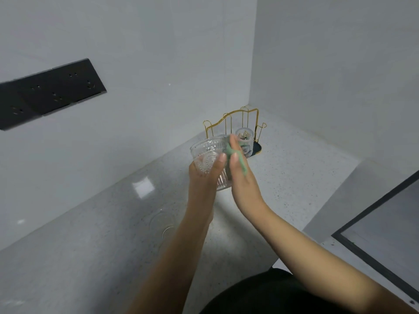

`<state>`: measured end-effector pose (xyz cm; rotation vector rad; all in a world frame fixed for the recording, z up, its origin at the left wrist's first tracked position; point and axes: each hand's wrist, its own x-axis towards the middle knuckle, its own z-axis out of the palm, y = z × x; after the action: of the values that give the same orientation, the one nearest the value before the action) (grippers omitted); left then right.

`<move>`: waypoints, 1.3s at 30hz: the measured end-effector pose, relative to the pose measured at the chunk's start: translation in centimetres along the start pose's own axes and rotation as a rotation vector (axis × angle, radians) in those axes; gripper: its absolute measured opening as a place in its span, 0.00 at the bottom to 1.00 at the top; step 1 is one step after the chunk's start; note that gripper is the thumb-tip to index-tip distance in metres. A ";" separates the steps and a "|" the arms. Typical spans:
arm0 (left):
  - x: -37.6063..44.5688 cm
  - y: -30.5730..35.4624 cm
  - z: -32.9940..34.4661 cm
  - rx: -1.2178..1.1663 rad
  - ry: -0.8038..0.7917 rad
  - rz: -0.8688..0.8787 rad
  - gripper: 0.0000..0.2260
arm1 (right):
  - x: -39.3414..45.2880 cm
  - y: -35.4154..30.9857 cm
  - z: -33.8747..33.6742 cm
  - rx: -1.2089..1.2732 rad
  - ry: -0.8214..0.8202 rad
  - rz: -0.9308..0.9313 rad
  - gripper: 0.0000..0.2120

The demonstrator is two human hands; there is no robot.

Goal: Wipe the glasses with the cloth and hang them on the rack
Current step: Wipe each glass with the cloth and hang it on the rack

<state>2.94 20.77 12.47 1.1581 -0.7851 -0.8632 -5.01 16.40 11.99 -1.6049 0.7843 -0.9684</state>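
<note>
Ribbed clear glass [209, 160] held in the air above the speckled counter [294, 177], between both hands, tipped so its base faces the camera and its long axis runs roughly down and away toward the right. Mouth end hidden behind the hands.

Green cloth [235, 156] lies against the glass's right flank, pressed there by the right hand [241, 175]; fingers look nearly straight, thumb alongside, cloth trapped between palm and glass. Whether any finger curls round the cloth, cannot tell; there is motion blur at the fingertips.

Left hand [205, 177] grips the glass from below and behind, thumb over the near side by the base.

Gold wire rack [235, 120] stands beyond the hands, toward the back corner, on a dark tray. 1 glass [245, 141] already sits inverted on a right-hand peg; pegs to the left look free.

Judgement: wiping step in progress. The hang needs the glass turned mouth-down and carried forward; left hand is placed to do it. Both forearms reach forward, converging.

A 2nd faint glass outline [162, 223] rests on the counter near the left forearm.
</note>
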 end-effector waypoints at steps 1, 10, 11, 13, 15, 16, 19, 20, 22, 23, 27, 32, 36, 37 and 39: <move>-0.2 0.1 0.2 -0.015 -0.004 -0.009 0.17 | 0.6 -0.1 -0.2 0.081 0.009 0.125 0.27; 0.3 0.6 -0.4 -0.041 -0.044 0.005 0.17 | -1.4 -0.6 0.4 0.047 0.046 -0.001 0.28; 0.2 0.7 -0.4 -0.005 -0.041 0.011 0.15 | -1.0 -0.4 0.2 0.035 0.058 0.005 0.27; -0.2 0.7 0.1 0.053 -0.028 0.010 0.13 | 0.2 -0.5 -0.3 0.094 0.103 0.175 0.28; -0.6 0.8 0.9 0.029 0.033 -0.076 0.17 | 1.3 -0.3 -0.9 0.179 0.137 0.350 0.33; -0.6 0.9 1.0 -0.006 0.078 -0.115 0.21 | 1.4 -0.4 -0.8 0.181 0.133 0.348 0.35; -0.1 0.9 0.6 -0.061 0.096 -0.136 0.31 | -0.1 -0.3 0.3 0.087 0.105 0.150 0.35; 0.0 0.8 0.4 -0.067 0.082 -0.127 0.28 | -0.6 -0.1 0.6 0.062 0.091 0.098 0.35; 0.3 0.9 0.0 -0.026 0.091 -0.094 0.16 | -1.1 0.2 0.6 0.041 0.069 0.058 0.33; 0.3 1.0 0.0 0.019 0.095 -0.087 0.11 | -0.8 0.3 0.5 0.032 0.064 0.063 0.31; -0.1 0.3 0.6 0.052 0.046 -0.177 0.23 | 1.6 0.9 -1.1 0.172 0.102 0.365 0.30; 0.1 0.5 0.7 -0.032 0.199 -0.252 0.36 | -0.1 0.4 -0.3 0.101 0.063 0.235 0.29; 1.0 0.4 -0.4 0.143 0.140 -0.166 0.24 | -1.5 -0.1 0.6 0.052 0.047 0.039 0.31; 0.8 0.6 -0.3 0.158 0.123 -0.163 0.25 | -1.4 -0.1 0.5 0.039 0.060 0.024 0.30; 0.5 0.6 -0.1 0.196 0.095 -0.167 0.29 | -0.9 0.0 0.2 0.050 0.087 0.041 0.28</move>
<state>3.31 20.49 13.03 1.4441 -0.7133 -0.8758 -5.26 17.26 11.82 -1.5067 0.8433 -1.0261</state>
